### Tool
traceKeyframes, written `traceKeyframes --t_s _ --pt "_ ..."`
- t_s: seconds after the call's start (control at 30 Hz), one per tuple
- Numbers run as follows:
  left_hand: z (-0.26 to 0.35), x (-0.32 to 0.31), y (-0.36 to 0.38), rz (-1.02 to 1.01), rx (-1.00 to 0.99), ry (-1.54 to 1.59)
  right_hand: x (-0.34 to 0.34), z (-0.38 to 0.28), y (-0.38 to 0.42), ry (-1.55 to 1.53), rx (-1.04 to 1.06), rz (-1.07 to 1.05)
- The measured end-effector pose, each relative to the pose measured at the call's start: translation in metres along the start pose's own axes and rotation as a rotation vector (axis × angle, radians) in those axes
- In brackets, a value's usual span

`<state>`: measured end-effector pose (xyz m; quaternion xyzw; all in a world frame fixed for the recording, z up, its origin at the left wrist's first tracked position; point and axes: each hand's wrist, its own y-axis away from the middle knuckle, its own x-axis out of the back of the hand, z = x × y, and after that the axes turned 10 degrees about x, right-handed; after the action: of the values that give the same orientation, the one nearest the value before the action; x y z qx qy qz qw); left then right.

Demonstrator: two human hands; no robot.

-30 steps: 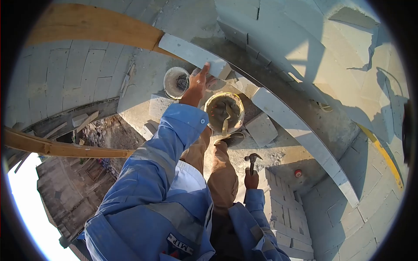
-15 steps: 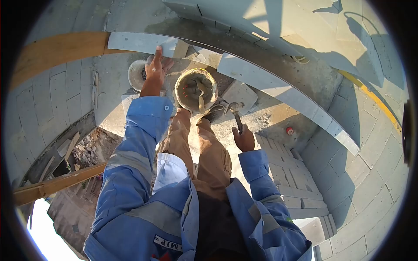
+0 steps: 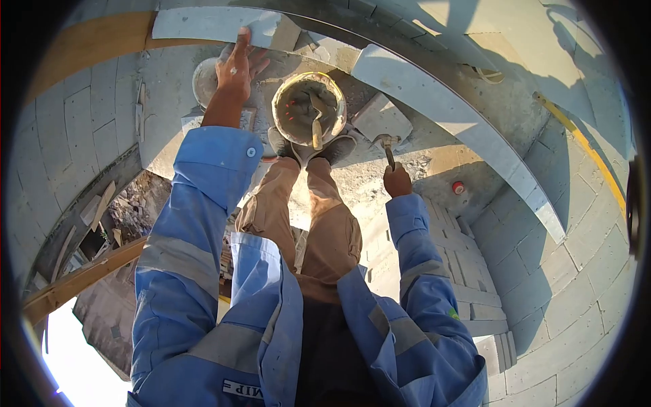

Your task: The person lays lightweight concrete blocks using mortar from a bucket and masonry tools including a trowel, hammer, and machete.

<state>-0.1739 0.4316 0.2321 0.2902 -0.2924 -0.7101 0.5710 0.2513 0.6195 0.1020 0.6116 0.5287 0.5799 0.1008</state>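
My left hand is at the near side of a grey block in the curved row. Its thumb points up against the block, and the other fingers are spread below it. In my right hand is a claw hammer, its head pointing away from me and apart from the blocks. A bucket of grey mortar stands between my hands, just beyond my shoes. A trowel with a wooden handle leans in it.
A long pale block continues the row to the right. A loose slab lies beside the bucket, and a second round container sits under my left hand. Stacked blocks stand at right, near a red round object. A timber beam crosses the lower left.
My right hand has moved forward with the hammer, whose handle is now more upright. The view has shifted, so the block row sits higher. My left hand stays at the same block.
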Motion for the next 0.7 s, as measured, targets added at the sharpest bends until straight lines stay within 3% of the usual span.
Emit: traceKeyframes --t_s 0.27,0.4,0.43,0.5,0.53,0.6,0.63,0.7 --pt "-0.003 -0.005 -0.001 0.058 0.005 0.009 0.012 -0.011 0.068 -0.14 0.056 0.07" --pt "-0.065 0.018 -0.013 0.049 0.044 0.085 0.043 -0.028 0.094 -0.133 0.165 0.141" --pt "-0.085 0.025 -0.008 0.048 0.092 0.132 0.048 -0.026 0.089 -0.088 0.128 0.064" --pt "-0.125 0.036 0.02 0.071 0.24 -0.007 0.049 -0.017 0.067 -0.01 0.132 0.023" --pt "-0.169 0.059 0.024 -0.043 0.208 -0.238 0.049 -0.015 0.055 0.06 0.133 -0.021" --pt "-0.213 0.079 0.064 0.006 0.294 -0.751 0.046 -0.014 0.029 0.188 0.142 -0.039" --pt "-0.228 0.092 0.096 -0.152 0.251 -0.745 0.051 -0.026 0.023 0.276 0.095 -0.053" --pt "-0.388 0.17 0.108 -0.345 -0.273 -1.371 0.031 -0.007 0.008 0.247 0.196 0.051"
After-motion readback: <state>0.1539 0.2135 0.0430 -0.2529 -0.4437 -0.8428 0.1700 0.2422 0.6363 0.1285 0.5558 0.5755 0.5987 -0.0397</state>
